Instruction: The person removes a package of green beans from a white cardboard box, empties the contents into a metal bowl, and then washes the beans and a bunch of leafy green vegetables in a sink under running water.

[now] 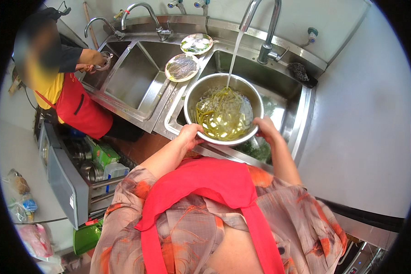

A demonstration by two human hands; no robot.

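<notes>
My left hand point(191, 134) grips the near left rim of a round stainless steel basin point(196, 94). On its near right rim, my right hand point(266, 128) has hold too. Inside the basin, long thin green vegetable stems point(209, 120) lie in bubbling water. A stream of water point(235, 56) falls into it from a curved chrome faucet point(249, 16). The basin is over the left part of a stainless steel sink point(296, 102); whether it rests on the sink's edge, I cannot tell.
Two plates, one with dark strips point(182, 67) and one with green leaves point(196, 44), stand on the counter left of the sink. A dark scouring pad point(298, 71) lies at the back right corner. At left, a person in a red apron point(82, 106) holds a metal bowl point(104, 62) over another sink point(132, 82).
</notes>
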